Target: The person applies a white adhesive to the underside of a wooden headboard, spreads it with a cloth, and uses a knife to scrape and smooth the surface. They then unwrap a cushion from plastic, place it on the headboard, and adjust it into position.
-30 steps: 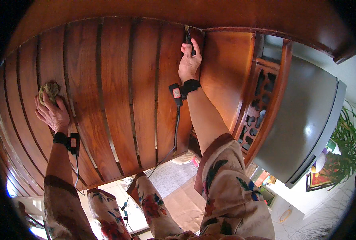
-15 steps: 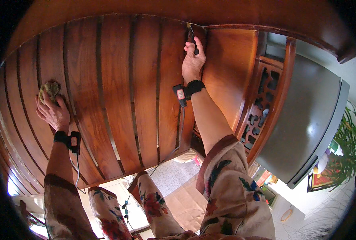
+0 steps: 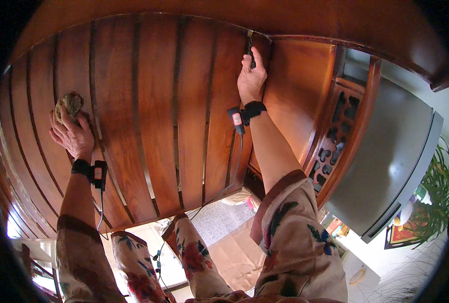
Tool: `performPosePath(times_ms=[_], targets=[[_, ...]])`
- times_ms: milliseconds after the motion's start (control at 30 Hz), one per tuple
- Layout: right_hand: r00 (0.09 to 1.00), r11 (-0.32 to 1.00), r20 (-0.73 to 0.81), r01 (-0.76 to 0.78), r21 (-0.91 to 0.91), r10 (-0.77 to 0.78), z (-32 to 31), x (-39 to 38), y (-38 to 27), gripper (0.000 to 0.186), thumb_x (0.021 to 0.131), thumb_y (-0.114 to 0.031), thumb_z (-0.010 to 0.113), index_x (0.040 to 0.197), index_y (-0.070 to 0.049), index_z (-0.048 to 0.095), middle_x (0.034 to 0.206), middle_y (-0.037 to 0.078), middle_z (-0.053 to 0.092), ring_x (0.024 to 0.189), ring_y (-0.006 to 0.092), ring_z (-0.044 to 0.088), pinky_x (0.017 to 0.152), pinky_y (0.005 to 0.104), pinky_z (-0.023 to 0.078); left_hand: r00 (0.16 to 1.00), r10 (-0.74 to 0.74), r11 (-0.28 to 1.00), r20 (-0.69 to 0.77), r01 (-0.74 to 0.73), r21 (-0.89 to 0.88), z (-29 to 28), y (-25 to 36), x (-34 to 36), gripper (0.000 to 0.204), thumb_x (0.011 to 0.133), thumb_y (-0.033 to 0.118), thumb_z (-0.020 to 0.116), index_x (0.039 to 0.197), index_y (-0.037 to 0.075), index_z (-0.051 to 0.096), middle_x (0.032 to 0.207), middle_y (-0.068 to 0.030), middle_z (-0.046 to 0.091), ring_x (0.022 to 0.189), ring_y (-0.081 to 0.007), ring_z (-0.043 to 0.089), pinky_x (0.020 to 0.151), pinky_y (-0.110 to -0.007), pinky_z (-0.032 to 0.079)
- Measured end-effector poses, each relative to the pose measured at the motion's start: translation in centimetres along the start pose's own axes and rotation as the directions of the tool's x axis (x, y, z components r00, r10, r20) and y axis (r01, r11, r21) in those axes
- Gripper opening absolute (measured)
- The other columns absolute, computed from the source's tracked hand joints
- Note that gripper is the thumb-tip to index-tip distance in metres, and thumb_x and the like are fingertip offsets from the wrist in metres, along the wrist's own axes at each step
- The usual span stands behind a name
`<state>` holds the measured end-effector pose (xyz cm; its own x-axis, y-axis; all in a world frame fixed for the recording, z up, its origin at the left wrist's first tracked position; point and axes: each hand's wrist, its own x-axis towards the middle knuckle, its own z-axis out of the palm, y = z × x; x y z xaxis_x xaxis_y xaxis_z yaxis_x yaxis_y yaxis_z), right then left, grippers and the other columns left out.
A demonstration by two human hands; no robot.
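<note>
My left hand [image 3: 74, 135] lies on the wooden slats with its fingers over a crumpled greenish-brown rag [image 3: 72, 103], which is pressed against one slat [image 3: 75, 65]. Farther off, my right hand [image 3: 252, 78] grips a slim dark-handled tool [image 3: 253, 59]. The tool's far end reaches the corner where the last slat meets the raised back panel [image 3: 194, 7] and the side panel [image 3: 295, 76]. Its tip is small and pale there, so I cannot make out its exact kind.
At the right rises an armrest with a carved openwork panel [image 3: 333, 134], and beyond it a grey cabinet-like box [image 3: 386, 151] and a green plant [image 3: 439, 171]. Cables [image 3: 242, 156] trail from bands on both wrists. My knees in flowered trousers are against the seat's front edge.
The whole view has shifted slightly, so slats and hands sit a little farther right. My right hand keeps the tool in the corner, its handle now more upright. The left stays on the rag.
</note>
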<state>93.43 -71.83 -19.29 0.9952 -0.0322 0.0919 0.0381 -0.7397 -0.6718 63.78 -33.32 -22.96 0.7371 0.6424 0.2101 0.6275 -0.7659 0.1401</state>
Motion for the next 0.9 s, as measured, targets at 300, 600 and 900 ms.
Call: performPosePath(times_ms=[300,600,900], targets=[[0.984,0.965,0.125,-0.154,0.212,0.130,-1.7,0.6,-1.6,0.035,0.098,-0.019,0.059,0.130,-0.006,0.059,0.098,0.009,0.070,0.087,0.0157,0.064,0.083,0.0287,0.051,1.000,0.002,0.999,0.015,-0.001,-0.032,-0.2,0.0,0.0,0.058,0.092,0.035,0.053,0.145,0.014,0.039,0.149,-0.0165,0.036,0.144,-0.0304,0.026,0.115,-0.056,0.015],[0.969,0.919,0.207,-0.198,0.339,0.133,-2.8,1.4,-2.2,0.036,0.098,-0.021,0.060,0.130,-0.004,0.059,0.098,0.008,0.069,0.089,0.0149,0.063,0.088,0.0278,0.049,1.000,-0.008,0.999,0.016,0.008,-0.051,-0.4,0.1,0.1,0.058,0.091,0.034,0.055,0.144,0.014,0.040,0.150,-0.0165,0.035,0.144,-0.0305,0.026,0.114,-0.057,0.015],[0.944,0.855,0.204,0.322,-0.408,-0.258,-1.2,0.6,-3.3,0.030,0.092,-0.008,0.057,0.121,-0.001,0.061,0.103,0.026,0.066,0.094,0.0408,0.063,0.084,0.0447,0.052,0.999,-0.042,0.996,0.028,0.044,-0.081,-1.3,0.8,0.6,0.056,0.088,0.031,0.058,0.140,0.015,0.044,0.147,-0.0123,0.040,0.144,-0.0308,0.028,0.113,-0.058,0.018]])
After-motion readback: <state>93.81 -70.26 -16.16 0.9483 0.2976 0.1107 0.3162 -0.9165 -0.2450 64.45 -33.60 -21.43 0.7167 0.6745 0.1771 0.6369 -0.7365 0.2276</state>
